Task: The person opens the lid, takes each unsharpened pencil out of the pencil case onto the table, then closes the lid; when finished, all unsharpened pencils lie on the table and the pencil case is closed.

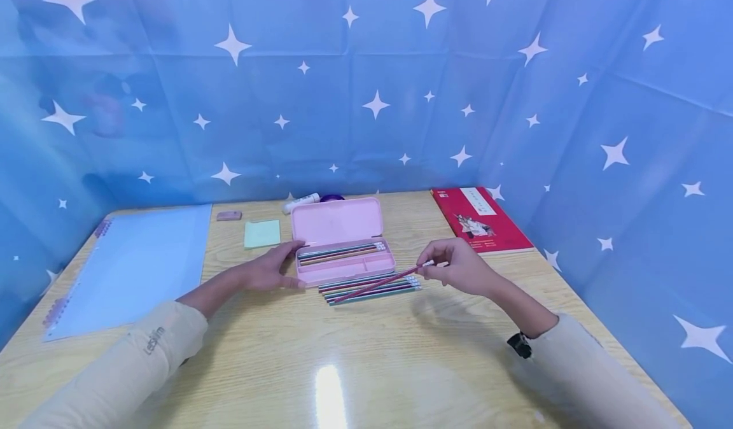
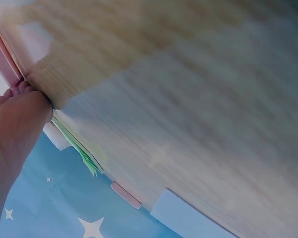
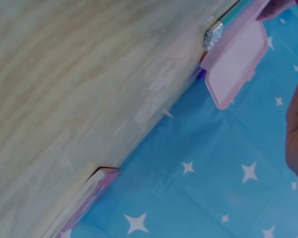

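Observation:
An open pink pencil case (image 1: 342,246) stands on the wooden table (image 1: 343,352), with several pencils in its back tray. More pencils (image 1: 372,287) lie in a row just in front of it. My left hand (image 1: 273,268) grips the case's left end, thumb at the front corner. My right hand (image 1: 458,267) pinches the eraser end of a red pencil (image 1: 380,283), whose tip slants down over the loose row. The left wrist view shows my hand (image 2: 15,129) against the pink case edge (image 2: 5,59). In the right wrist view the open case lid (image 3: 236,64) appears.
A light blue spiral notebook (image 1: 132,263) lies at the left. A green sticky pad (image 1: 262,233), a pink eraser (image 1: 228,216) and a white glue stick (image 1: 300,203) sit behind the case. A red book (image 1: 480,219) lies at the back right. Blue star cloth (image 1: 366,85) walls the table.

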{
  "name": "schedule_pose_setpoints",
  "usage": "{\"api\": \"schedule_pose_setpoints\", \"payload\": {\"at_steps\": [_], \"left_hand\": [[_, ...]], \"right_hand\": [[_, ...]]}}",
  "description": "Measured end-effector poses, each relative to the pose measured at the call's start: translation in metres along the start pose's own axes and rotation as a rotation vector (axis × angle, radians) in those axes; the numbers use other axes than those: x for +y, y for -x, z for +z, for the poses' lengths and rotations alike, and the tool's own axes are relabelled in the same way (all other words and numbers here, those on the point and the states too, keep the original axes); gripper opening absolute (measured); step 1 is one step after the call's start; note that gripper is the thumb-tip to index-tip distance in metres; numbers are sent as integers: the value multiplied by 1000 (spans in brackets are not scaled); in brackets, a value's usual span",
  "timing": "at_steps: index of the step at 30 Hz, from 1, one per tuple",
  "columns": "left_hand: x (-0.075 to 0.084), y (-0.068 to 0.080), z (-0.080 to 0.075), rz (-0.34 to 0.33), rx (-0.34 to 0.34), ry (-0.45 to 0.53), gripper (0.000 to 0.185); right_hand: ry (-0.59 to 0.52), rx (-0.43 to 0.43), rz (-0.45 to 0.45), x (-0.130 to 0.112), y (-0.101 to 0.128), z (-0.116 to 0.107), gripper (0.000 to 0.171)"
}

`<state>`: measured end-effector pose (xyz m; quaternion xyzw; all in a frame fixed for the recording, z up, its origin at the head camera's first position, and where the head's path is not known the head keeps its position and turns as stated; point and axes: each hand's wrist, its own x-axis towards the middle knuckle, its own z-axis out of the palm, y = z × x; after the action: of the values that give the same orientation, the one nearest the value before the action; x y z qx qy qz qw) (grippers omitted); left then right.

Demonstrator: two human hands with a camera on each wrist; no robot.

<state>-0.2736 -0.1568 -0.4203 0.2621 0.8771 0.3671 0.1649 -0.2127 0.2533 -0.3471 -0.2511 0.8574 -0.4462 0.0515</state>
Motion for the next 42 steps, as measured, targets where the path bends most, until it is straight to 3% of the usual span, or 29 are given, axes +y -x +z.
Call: {"api": "schedule_pose_setpoints", "payload": {"at_steps": [15,24,42], "left_hand": [[-1,-2,-1,0,0,-4,107],[-2,-2,-1,-11,-4,-4,108],[-4,-1,0,-19,1,-16,108]], "right_hand": [[-17,-73,56,16,6,4,13],[44,-201,105,26,7,8,12],[134,-293,97,43,-2,7,9]]}}
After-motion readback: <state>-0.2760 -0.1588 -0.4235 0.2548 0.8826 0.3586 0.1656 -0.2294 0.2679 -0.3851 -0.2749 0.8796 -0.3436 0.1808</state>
